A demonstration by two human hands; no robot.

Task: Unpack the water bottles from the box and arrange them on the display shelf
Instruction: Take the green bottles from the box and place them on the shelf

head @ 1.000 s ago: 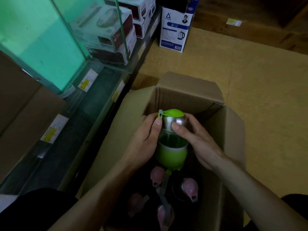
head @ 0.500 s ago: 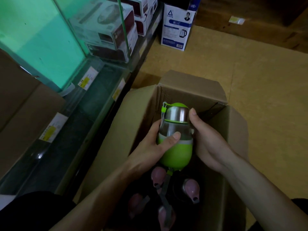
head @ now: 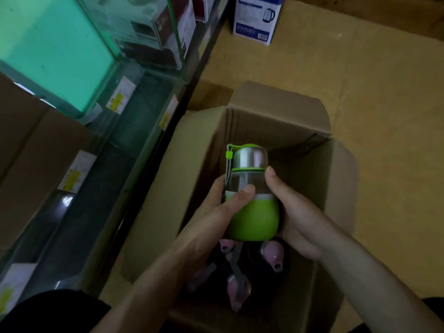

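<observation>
Curling round the green bottle (head: 253, 217) above the box (head: 276, 111), cap (head: 249, 157) pointing away, the left hand (head: 216, 215) and right hand (head: 295, 219) are grasping it; the display shelf (head: 134, 131) is lying nearer the left hand.

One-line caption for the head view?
Left hand and right hand grip a green bottle over the open cardboard box holding pink bottles.

lettering on the kettle box (head: 257, 20) and the shelf labels (head: 121, 94) is too blurred to read.
</observation>
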